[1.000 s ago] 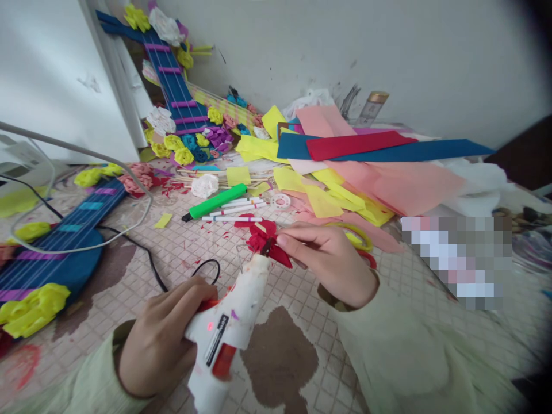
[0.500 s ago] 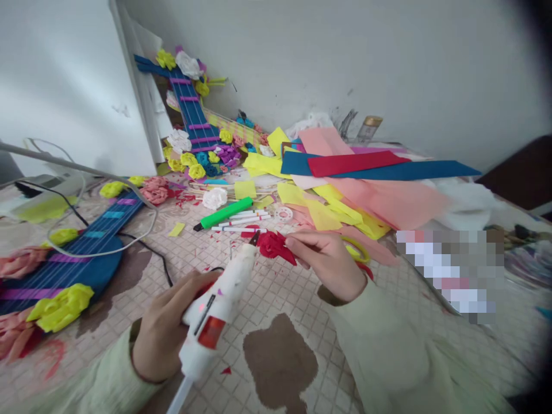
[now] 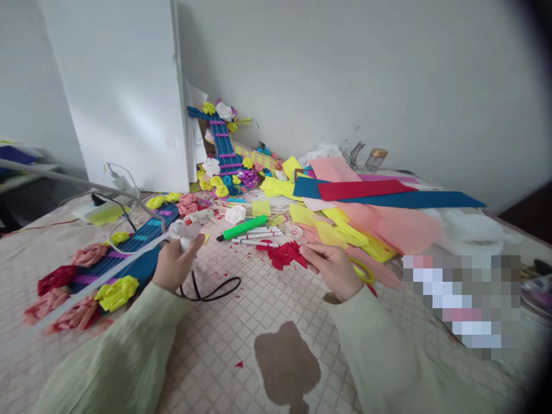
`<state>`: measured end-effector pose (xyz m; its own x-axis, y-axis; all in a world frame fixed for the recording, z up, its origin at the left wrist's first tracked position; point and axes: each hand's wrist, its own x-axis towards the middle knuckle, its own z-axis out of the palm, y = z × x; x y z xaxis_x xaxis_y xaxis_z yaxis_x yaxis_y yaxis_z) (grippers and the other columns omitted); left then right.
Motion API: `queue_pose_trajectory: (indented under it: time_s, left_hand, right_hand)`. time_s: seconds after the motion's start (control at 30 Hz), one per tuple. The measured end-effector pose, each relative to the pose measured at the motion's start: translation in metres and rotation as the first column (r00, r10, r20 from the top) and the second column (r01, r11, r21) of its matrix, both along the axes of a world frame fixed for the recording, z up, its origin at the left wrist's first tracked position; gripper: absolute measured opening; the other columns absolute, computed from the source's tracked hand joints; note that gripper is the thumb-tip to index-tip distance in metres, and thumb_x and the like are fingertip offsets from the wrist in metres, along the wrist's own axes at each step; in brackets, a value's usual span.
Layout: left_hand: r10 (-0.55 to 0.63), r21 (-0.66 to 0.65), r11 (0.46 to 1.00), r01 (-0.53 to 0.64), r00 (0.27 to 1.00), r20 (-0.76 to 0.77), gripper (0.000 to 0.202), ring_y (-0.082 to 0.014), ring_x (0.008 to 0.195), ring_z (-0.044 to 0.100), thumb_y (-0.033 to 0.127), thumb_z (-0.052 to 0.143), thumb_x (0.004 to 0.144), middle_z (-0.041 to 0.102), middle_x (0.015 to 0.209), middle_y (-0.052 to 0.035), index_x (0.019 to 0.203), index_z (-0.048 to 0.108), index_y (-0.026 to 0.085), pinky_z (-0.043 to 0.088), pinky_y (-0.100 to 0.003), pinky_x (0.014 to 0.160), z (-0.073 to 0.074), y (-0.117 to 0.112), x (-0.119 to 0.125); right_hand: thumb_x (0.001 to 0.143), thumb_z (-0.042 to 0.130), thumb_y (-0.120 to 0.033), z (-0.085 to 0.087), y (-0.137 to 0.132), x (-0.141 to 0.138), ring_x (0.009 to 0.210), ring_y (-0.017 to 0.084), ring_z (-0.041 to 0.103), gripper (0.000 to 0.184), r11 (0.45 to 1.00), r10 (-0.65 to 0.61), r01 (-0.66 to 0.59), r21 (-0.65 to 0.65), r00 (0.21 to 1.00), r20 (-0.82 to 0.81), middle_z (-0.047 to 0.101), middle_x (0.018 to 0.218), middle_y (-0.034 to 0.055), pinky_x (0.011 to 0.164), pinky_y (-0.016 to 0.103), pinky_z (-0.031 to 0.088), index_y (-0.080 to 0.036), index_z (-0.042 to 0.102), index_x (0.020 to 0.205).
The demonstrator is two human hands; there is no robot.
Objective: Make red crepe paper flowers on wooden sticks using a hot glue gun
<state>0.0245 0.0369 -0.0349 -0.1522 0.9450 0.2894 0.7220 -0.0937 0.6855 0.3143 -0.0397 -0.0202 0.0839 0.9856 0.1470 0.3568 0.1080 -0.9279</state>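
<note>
My left hand [image 3: 176, 263] is closed round the handle of a white glue gun [image 3: 188, 227], whose long glue stick trails back toward the lower left. The gun is over the neck of a blue paper guitar [image 3: 133, 259] trimmed with paper flowers. My right hand [image 3: 334, 267] pinches the edge of a red paper flower [image 3: 285, 255] just above the table. Behind the flower lie several white pens [image 3: 259, 236] and a green utility knife [image 3: 245, 227]. Yellow-handled scissors [image 3: 362, 270] lie partly hidden behind my right hand.
A second blue guitar [image 3: 226, 146] with flowers leans at the back. Strips of crepe paper [image 3: 388, 227] pile up at the right. A black cord [image 3: 215, 294] loops across the table [image 3: 224, 356]. A white board [image 3: 125, 103] stands at the left.
The glue gun has moved away from the red flower, to the left and back over the guitar. My right hand keeps the flower at nearly the same spot. The view has shifted left and up.
</note>
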Motion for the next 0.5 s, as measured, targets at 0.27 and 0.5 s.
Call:
queue_pose_trajectory:
  time_s: [0.27,0.5]
  left_hand:
    - [0.028,-0.081,0.995,-0.054,0.957,-0.290,0.033,-0.0329,0.074,0.063,0.042,0.047,0.075,0.064,0.065,-0.0149,0.066,0.058,0.013,0.042,-0.035,0.059,-0.016,0.038,-0.005]
    - [0.025,-0.068,0.996,-0.058,0.912,-0.410,0.039,-0.0348,0.083,0.063,0.045,0.042,0.079,0.067,0.078,-0.0206,0.074,0.060,0.010,0.044,-0.037,0.064,-0.023,0.039,-0.007]
  right_hand:
    - [0.079,0.050,-0.045,-0.006,0.001,0.002,0.048,0.009,0.029,0.038,0.999,0.033,-0.033,0.013,0.999,0.001,0.031,0.048,-0.0056,0.050,0.024,0.025,-0.017,0.045,0.053]
    - [0.079,0.050,-0.045,-0.002,-0.001,0.001,0.048,0.009,0.030,0.038,0.999,0.035,-0.035,0.023,0.999,-0.001,0.032,0.046,-0.0056,0.049,0.024,0.025,-0.017,0.044,0.052]
